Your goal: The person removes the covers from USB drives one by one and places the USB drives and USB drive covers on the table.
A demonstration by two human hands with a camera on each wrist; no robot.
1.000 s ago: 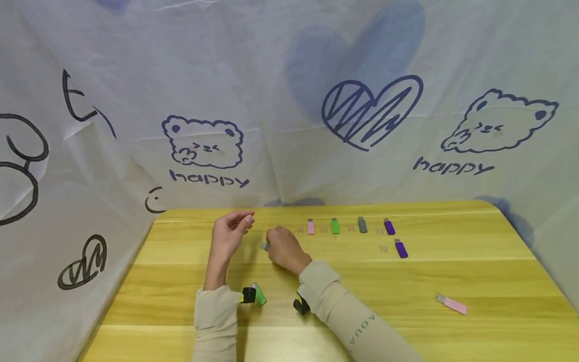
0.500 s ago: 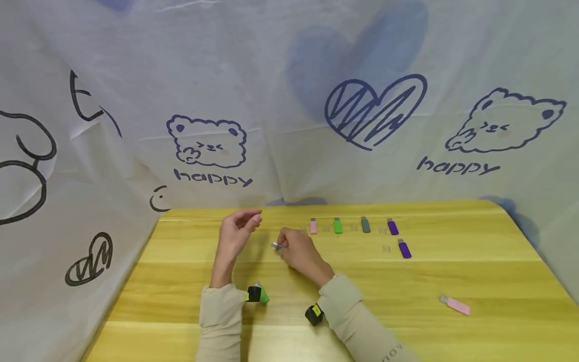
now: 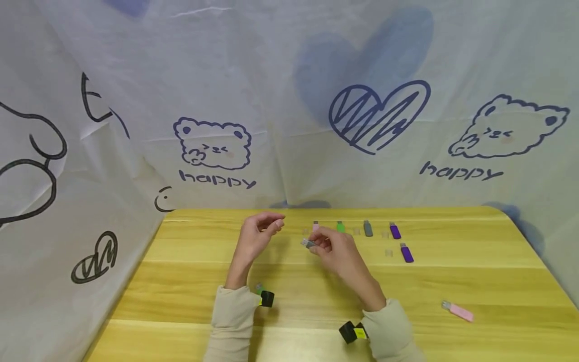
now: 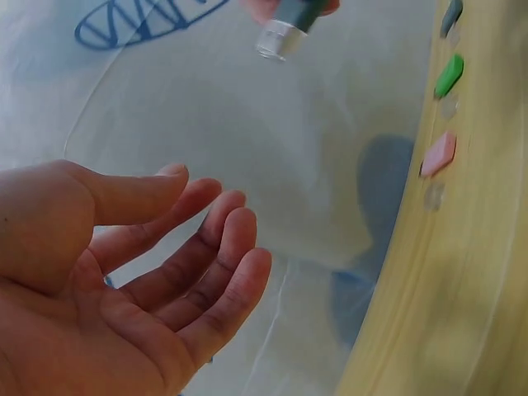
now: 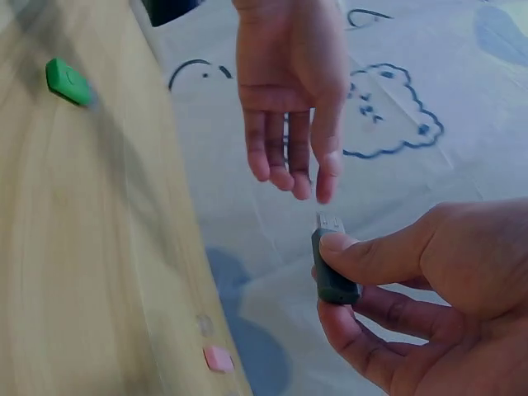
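My right hand pinches a dark grey USB flash drive between thumb and fingers, above the table. Its silvery plug end points toward my left hand. That left hand holds nothing; its fingers are relaxed and slightly bent, the thumb apart from them in the left wrist view. The fingertips are a short way from the plug. In the left wrist view the grey drive shows at the top, plug down. Behind the right hand, a pink drive and a green drive are partly covered.
Another grey drive and two purple drives lie at the back right, with small clear caps beside them. A pink drive lies front right. Near the left wrist is a green drive. A printed cloth backs the table.
The right hand has lifted the grey drive and moved it to the right, turning so more of the drive shows. The left hand has shifted slightly right, still without anything in it.
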